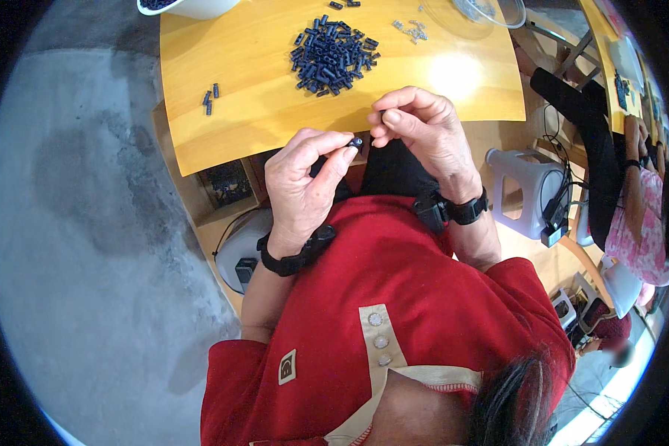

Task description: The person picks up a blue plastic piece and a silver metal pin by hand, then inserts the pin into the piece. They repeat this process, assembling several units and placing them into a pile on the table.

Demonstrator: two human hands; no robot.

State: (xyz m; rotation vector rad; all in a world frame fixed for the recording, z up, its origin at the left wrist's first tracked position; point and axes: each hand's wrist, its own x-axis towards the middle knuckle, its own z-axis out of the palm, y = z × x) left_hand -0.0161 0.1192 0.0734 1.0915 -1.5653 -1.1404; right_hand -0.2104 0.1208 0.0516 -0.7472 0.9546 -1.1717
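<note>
Hair [514,405] leaves the view; left fingers [325,140] half-hide a dark piece [355,142].

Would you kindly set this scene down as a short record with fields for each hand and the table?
Left hand: pinches a small dark piece
Right hand: pinches a small dark thing, mostly hidden
Table: yellow top
Table middle: heap of dark pieces
Table left: three similar pieces, set apart
Far right: small clear bits near a clear container
Far left: white container holding dark things
</note>
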